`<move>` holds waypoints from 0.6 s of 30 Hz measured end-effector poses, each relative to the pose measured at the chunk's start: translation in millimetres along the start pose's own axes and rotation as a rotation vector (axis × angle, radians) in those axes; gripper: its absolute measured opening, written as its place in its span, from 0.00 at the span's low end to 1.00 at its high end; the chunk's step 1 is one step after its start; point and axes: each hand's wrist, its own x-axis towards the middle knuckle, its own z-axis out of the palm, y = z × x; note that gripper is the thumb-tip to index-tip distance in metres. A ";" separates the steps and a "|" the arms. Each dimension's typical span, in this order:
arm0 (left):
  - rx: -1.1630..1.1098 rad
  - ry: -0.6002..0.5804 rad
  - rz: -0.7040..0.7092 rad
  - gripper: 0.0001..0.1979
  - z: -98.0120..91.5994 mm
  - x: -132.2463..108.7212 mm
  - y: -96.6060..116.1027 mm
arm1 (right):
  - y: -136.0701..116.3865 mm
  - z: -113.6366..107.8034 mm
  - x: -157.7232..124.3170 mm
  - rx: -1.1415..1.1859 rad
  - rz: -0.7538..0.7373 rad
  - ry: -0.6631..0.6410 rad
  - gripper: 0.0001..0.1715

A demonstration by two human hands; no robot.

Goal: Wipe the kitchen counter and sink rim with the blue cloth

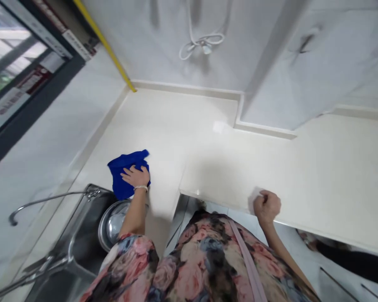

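Note:
My left hand [135,176] lies flat on a blue cloth [121,191], fingers spread, pressing it against the cream countertop [173,126] beside the sink. A pale bracelet [140,188] circles that wrist. The cloth is partly bunched, its upper right corner sticking out past my fingers. At the counter's front edge, my right hand [267,206] rests in a loose fist. Nothing shows inside its curled fingers.
At the lower left, a steel sink [82,226] with a curved faucet [50,203] holds round metal bowls [105,226]. A yellow pipe [107,42] runs down to the back corner. A coiled white cable [195,43] hangs on the wall. A wall column juts over the counter.

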 end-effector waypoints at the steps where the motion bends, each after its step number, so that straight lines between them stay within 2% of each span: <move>1: -0.002 -0.022 0.044 0.31 3.7 -9.2 11.7 | -1.0 1.6 0.1 0.012 -0.015 0.013 0.14; 8: -0.061 -0.211 0.597 0.33 26.5 -116.7 96.3 | -9.4 7.8 -0.7 0.072 -0.007 0.063 0.11; 12: -0.087 -0.279 0.860 0.33 33.7 -174.8 148.5 | -19.0 8.9 4.2 0.132 0.019 0.020 0.11; 15: -0.096 -0.320 1.018 0.32 34.5 -204.8 182.7 | -21.6 6.3 10.9 0.285 0.087 -0.004 0.10; 17: -0.091 -0.338 1.078 0.32 34.3 -215.6 199.0 | -14.0 -8.8 11.9 0.385 0.142 0.023 0.09; 18: -0.087 -0.343 1.091 0.32 34.3 -218.3 204.8 | -5.3 -23.1 10.5 0.408 0.180 0.056 0.08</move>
